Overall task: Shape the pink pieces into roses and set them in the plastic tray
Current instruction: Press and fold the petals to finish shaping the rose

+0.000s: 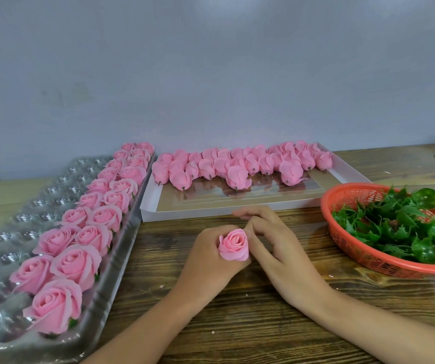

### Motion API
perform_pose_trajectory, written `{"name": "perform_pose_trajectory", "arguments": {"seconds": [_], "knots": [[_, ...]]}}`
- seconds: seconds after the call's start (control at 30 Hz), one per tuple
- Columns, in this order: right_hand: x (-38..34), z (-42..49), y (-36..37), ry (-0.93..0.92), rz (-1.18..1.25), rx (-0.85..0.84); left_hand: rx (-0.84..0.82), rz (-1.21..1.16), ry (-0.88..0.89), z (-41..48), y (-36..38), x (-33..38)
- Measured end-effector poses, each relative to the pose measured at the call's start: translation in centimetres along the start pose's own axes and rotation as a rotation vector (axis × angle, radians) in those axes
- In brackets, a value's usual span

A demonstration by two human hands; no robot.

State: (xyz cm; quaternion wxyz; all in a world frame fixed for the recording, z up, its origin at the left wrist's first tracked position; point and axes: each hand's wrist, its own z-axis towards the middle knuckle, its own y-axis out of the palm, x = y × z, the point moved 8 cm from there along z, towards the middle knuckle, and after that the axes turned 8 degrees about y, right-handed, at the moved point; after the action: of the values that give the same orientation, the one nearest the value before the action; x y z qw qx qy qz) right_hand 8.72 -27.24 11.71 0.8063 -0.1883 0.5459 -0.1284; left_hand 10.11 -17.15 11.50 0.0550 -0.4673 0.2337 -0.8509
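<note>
Shaping of a single bloom, low over the wooden table (237,324). Rose (234,245) held upright in the left hand (205,258), fingers curled round its base. Right hand (276,245) closed on the outer petal at the bloom's right edge, thumb against it. Centre already spiralled, outer petals seemingly only part-opened. For a good result, probably best to keep the left grip low and light, sparing the base; to roll each outer petal outward by its rim, turning the bloom a little between pulls; and to match the openness of the finished roses (79,258), standing in two rows along the right side of the plastic tray (14,214). Next free cups apparently in the rows further left. Unshaped pink pieces (237,164) lying at the far end of the white box (184,215), beyond the hands. Green calyxes (395,227) heaped in the red basket (347,248) to the right. Petals thin-looking, likely to crease or tear under a hard pinch.
</note>
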Motion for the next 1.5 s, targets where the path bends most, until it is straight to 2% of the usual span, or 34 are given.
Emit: {"name": "perform_pose_trajectory", "arguments": {"seconds": [0.1, 0.2, 0.3, 0.4, 0.7, 0.8, 0.93, 1.2, 1.5], "knots": [[0.3, 0.0, -0.5, -0.003, 0.032, 0.056, 0.007, -0.019, -0.021, -0.1, 0.0, -0.1], [-0.6, -0.4, -1.5, -0.107, 0.107, 0.127, -0.020, -0.005, -0.053, -0.1, 0.2, -0.5], [-2.2, -0.9, -1.0, -0.232, 0.072, 0.067, -0.066, 0.130, -0.074, 0.0, 0.8, -1.1], [-2.8, -1.1, -0.1, -0.264, -0.012, 0.011, -0.079, 0.230, -0.069, -0.1, 1.2, -1.5], [-1.7, -0.7, -0.2, -0.207, -0.083, 0.065, -0.052, 0.354, 0.069, -0.5, 0.9, 0.0], [-1.7, -0.7, -0.2, -0.216, -0.124, 0.070, -0.064, 0.378, 0.063, -0.4, 1.0, -0.2], [-2.3, -1.0, -0.2, -0.320, -0.247, 0.093, -0.058, 0.413, -0.020, -0.2, 0.9, -1.4], [-3.2, -1.4, -0.3, -0.443, -0.313, 0.126, -0.013, 0.142, -0.115, -0.2, 0.4, -2.4], [-2.2, -0.9, -0.9, -0.273, -0.153, 0.100, -0.108, 0.180, -0.038, 0.2, 1.1, -1.4]]}}
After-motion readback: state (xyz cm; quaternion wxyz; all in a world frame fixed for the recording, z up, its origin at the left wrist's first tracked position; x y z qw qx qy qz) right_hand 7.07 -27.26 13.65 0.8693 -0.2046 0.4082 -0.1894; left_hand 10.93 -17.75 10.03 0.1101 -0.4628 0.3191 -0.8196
